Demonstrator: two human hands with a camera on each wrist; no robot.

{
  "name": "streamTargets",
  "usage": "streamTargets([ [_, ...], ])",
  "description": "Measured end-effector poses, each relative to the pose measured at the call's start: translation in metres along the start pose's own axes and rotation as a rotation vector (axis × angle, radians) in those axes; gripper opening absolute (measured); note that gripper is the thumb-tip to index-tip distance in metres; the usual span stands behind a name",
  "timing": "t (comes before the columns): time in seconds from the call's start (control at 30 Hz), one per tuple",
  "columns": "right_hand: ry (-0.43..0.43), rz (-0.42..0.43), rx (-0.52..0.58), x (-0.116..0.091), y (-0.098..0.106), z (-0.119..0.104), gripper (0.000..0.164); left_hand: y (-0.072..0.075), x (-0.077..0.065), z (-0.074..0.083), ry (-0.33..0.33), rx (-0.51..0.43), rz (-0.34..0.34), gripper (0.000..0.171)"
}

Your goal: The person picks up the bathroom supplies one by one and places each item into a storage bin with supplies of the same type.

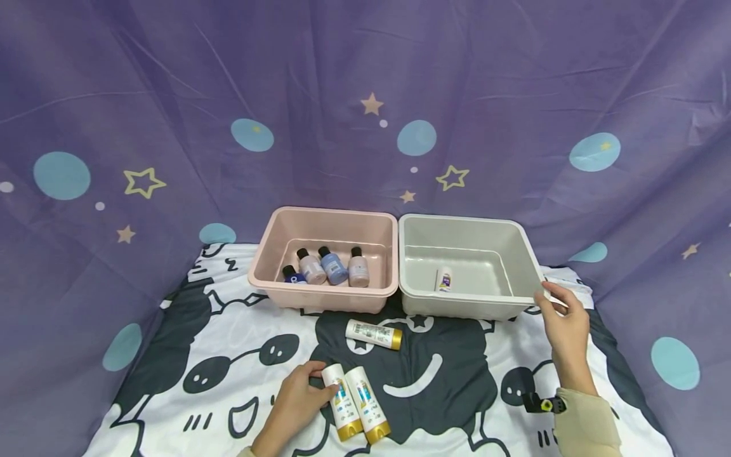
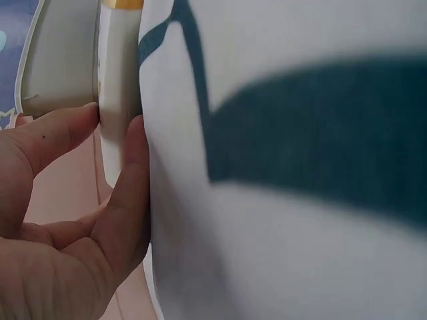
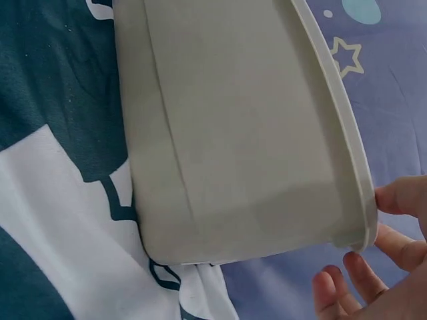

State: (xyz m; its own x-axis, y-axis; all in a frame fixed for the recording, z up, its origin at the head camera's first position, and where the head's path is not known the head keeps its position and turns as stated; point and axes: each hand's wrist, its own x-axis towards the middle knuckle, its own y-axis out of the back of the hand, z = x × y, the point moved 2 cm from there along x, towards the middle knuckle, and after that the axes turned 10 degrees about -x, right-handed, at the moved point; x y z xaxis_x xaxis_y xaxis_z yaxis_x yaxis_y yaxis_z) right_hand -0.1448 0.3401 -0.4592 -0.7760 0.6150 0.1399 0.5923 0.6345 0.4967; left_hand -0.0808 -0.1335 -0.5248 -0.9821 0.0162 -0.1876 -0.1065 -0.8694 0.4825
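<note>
My left hand [image 1: 302, 397] pinches the left one of two white tubes with gold caps, the nearer tube [image 1: 342, 402], between thumb and fingers. The left wrist view has this white tube [image 2: 120, 87] between the thumb and a finger, close against the cloth. Right beside it lies the second tube [image 1: 368, 405], at a similar slant. Over at the grey bin [image 1: 457, 306], my right hand [image 1: 568, 327] grips the front right corner of the rim. In the right wrist view, thumb and fingertips meet that grey rim [image 3: 357, 177] at its corner.
A third white tube [image 1: 371, 334] lies crosswise before the bins. The pink bin [image 1: 325, 297] holds several small black-capped bottles [image 1: 334, 266] and adjoins the grey bin, where a small white tube [image 1: 443, 279] lies. Behind hangs a purple curtain [image 1: 342, 76]; a patterned cloth [image 1: 274, 317] covers the surface.
</note>
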Motion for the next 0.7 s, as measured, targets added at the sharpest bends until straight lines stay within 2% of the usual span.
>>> streamTargets([
  [0.23,-0.102,-0.04,0.302,0.001,-0.006,0.007,0.037,-0.006,0.0,0.001,0.017,-0.01,0.015,0.055],
  [0.33,-0.142,-0.059,0.377,0.001,-0.008,0.01,0.039,-0.008,0.0,0.002,0.044,-0.049,-0.002,0.058],
  [0.47,-0.171,-0.074,0.392,0.001,-0.009,0.013,0.041,-0.011,0.001,0.002,0.062,-0.103,-0.016,0.062],
  [0.7,-0.178,-0.088,0.364,-0.001,-0.009,0.014,0.044,-0.016,0.002,0.003,0.021,-0.108,-0.012,0.059],
])
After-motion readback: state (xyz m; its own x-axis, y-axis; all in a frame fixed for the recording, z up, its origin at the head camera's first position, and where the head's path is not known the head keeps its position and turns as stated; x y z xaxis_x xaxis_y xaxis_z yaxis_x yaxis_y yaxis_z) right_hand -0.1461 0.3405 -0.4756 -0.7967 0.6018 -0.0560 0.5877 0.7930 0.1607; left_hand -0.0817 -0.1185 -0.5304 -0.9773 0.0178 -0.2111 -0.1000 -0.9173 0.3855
